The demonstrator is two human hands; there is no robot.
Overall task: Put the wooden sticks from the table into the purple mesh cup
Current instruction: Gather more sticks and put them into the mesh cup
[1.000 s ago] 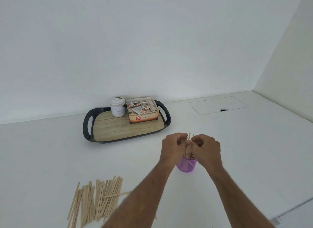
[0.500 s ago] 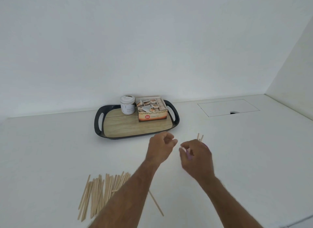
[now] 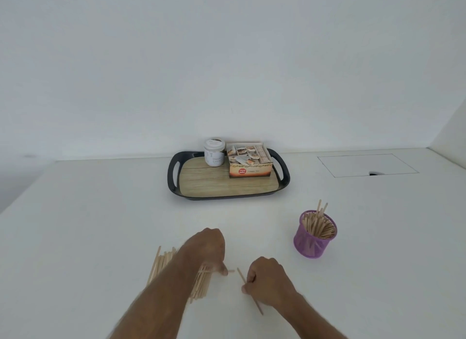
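Observation:
The purple mesh cup [image 3: 314, 239] stands on the white table at the right, filled with many wooden sticks that lean inside it. A pile of loose wooden sticks [image 3: 161, 263] lies at the lower left, partly hidden by my left forearm. My left hand [image 3: 208, 250] is down at the pile's right edge, its fingertips pinching a stick that pokes out to the right. My right hand [image 3: 267, 279] pinches a single stick [image 3: 257, 306] that lies slanted on the table.
A black tray with a wood-look floor [image 3: 227, 185] sits at the back with a white jar [image 3: 214, 152] and an open box of sachets [image 3: 249, 161]. A rectangular hatch [image 3: 365, 164] is set in the table at the back right. The wall rises just behind.
Both hands left the cup and came down and leftward to the loose sticks. The cup, hidden by the hands before, is now in full view.

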